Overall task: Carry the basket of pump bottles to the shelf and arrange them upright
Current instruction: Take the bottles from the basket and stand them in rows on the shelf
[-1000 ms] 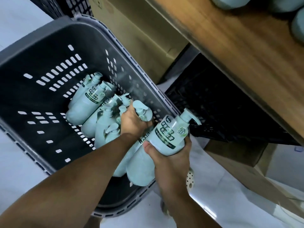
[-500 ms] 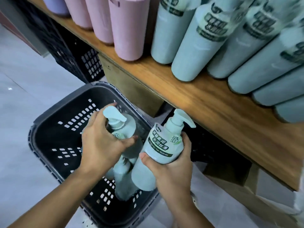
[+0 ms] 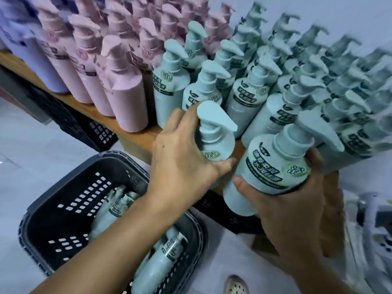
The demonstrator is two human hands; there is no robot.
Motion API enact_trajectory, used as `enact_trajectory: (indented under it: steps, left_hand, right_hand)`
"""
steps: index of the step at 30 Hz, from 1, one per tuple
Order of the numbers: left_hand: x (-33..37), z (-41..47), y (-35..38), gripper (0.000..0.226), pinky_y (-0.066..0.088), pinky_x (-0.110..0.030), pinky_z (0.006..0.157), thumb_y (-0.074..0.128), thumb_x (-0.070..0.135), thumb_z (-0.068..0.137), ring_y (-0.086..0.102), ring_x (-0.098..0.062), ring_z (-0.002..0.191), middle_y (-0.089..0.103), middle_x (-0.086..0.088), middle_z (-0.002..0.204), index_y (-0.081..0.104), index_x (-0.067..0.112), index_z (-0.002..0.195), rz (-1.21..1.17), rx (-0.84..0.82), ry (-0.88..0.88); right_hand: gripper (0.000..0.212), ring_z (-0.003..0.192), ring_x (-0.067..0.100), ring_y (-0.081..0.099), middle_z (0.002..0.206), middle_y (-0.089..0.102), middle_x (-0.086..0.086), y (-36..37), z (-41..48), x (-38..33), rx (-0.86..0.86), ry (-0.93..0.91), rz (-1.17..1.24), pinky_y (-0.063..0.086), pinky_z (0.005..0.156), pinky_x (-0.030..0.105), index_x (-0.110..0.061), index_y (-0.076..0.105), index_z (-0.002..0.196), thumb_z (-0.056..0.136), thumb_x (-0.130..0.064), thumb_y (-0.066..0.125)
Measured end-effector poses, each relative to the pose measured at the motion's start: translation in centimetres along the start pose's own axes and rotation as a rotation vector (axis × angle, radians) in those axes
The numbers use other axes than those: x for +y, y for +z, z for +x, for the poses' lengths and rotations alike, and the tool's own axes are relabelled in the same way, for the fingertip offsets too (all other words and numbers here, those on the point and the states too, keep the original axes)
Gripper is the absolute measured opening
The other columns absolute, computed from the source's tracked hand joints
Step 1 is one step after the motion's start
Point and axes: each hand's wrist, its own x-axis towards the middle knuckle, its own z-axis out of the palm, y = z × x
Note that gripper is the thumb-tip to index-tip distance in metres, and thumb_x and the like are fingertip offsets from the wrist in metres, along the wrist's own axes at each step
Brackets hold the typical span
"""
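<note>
A pale green plastic pump bottle (image 3: 217, 145) is gripped by the left hand (image 3: 182, 164). The fingers are curled round its far side and the thumb is pressed across its near side, just below the collar. This bottle is held roughly upright over the near edge of the brown wooden shelf (image 3: 146, 136), just beside the row of pale green bottles already standing there (image 3: 244, 100).

A second pale green pump bottle with a dark printed label (image 3: 271, 166) is clamped in the right hand (image 3: 292, 213), with the thumb on its left side and the fingers wrapped round its right. It is tilted with its pump head towards the far right, near the shelf's front edge.

Pink pump bottles (image 3: 125, 98) are ranged to the left of the green ones, and lilac bottles (image 3: 36, 60) at the far left.

The dark grey slotted plastic basket (image 3: 70, 187) is seen on the pale floor at the near left, below the shelf. More pale green bottles lying on their sides (image 3: 157, 266) are held in it. A black plastic crate (image 3: 95, 128) is seen under the shelf.
</note>
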Motion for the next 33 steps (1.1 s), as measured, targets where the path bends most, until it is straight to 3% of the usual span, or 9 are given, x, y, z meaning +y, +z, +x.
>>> enact_trajectory:
  steps: [7,12,14,18,21,25,27,30,33]
  left_hand:
    - [1.8,1.8,5.1,0.097,0.047,-0.021,0.089,0.090,0.038,0.049,0.055,-0.005,0.103,0.054,0.010,0.114,0.049,0.032,0.137,0.038,-0.113,0.016]
    - [1.7,2.8,7.5,0.094,0.054,-0.034,0.082,0.088,0.040,0.050,0.057,-0.010,0.093,0.053,0.009,0.106,0.047,0.032,0.133,0.068,-0.078,0.038]
    - [1.7,3.0,8.0,0.094,0.052,-0.031,0.082,0.087,0.042,0.051,0.056,-0.009,0.094,0.055,0.008,0.107,0.046,0.031,0.135,0.095,-0.069,0.059]
    - [1.1,2.7,8.6,0.092,0.040,-0.009,0.081,0.088,0.040,0.054,0.050,0.002,0.092,0.053,0.011,0.105,0.047,0.028,0.136,0.073,-0.071,0.079]
    - [0.5,1.7,8.4,0.093,0.030,0.003,0.083,0.089,0.043,0.057,0.044,0.012,0.095,0.050,0.014,0.108,0.045,0.026,0.137,0.067,-0.079,0.099]
    - [0.2,1.0,8.3,0.099,0.026,0.005,0.089,0.090,0.046,0.058,0.038,0.018,0.102,0.049,0.015,0.117,0.042,0.024,0.142,0.050,-0.057,0.127]
    - [0.3,1.1,8.3,0.102,0.026,0.002,0.095,0.090,0.047,0.059,0.039,0.014,0.112,0.050,0.010,0.126,0.039,0.026,0.145,0.023,-0.032,0.135]
    - [-0.5,-0.4,8.7,0.120,0.033,-0.015,0.108,0.089,0.052,0.057,0.037,0.001,0.132,0.043,0.006,0.141,0.023,0.029,0.153,-0.072,0.015,0.030]
    - [-1.6,-3.2,9.4,0.116,0.046,-0.037,0.105,0.085,0.062,0.057,0.048,-0.008,0.129,0.048,0.008,0.141,0.025,0.033,0.151,-0.115,-0.011,-0.265]
  right_hand:
    - [0.109,0.106,-0.020,0.053,0.116,0.055,-0.039,-1.4,3.0,3.7,0.040,0.035,-0.042,0.035,0.083,-0.005,-0.036,0.043,0.135,0.042,-0.033,0.099]
    - [0.107,0.107,-0.009,0.052,0.123,0.059,-0.018,-0.8,4.3,6.0,0.034,0.009,-0.056,0.029,0.085,-0.009,-0.031,0.043,0.136,0.044,-0.033,0.098]
    - [0.105,0.110,-0.006,0.054,0.123,0.059,-0.018,-0.7,4.1,6.8,0.032,0.014,-0.041,0.032,0.088,-0.006,-0.032,0.042,0.135,0.045,-0.035,0.098]
    - [0.108,0.107,-0.030,0.042,0.118,0.049,-0.033,-0.7,3.4,7.5,0.058,-0.027,-0.075,0.028,0.089,-0.009,-0.025,0.042,0.136,0.045,-0.042,0.097]
    - [0.109,0.111,-0.019,0.044,0.122,0.050,-0.028,-0.7,3.2,7.7,0.065,0.001,-0.072,0.027,0.092,-0.008,-0.026,0.040,0.138,0.045,-0.051,0.092]
    - [0.115,0.117,-0.005,0.051,0.128,0.054,-0.020,-0.8,3.0,7.6,0.072,0.060,-0.037,0.035,0.098,0.002,-0.032,0.037,0.139,0.042,-0.064,0.088]
    - [0.113,0.118,-0.009,0.051,0.128,0.052,-0.030,-0.7,3.0,7.6,0.068,0.098,-0.020,0.036,0.099,0.005,-0.040,0.035,0.139,0.041,-0.063,0.086]
    - [0.113,0.116,-0.027,0.045,0.124,0.046,-0.051,-0.8,2.1,8.2,0.030,0.163,0.030,0.032,0.089,-0.007,-0.059,0.032,0.137,0.045,-0.046,0.097]
    - [0.103,0.115,-0.017,0.054,0.127,0.059,-0.032,-0.3,0.3,9.2,0.002,0.285,0.067,0.042,0.087,-0.001,-0.049,0.044,0.136,0.051,-0.031,0.099]
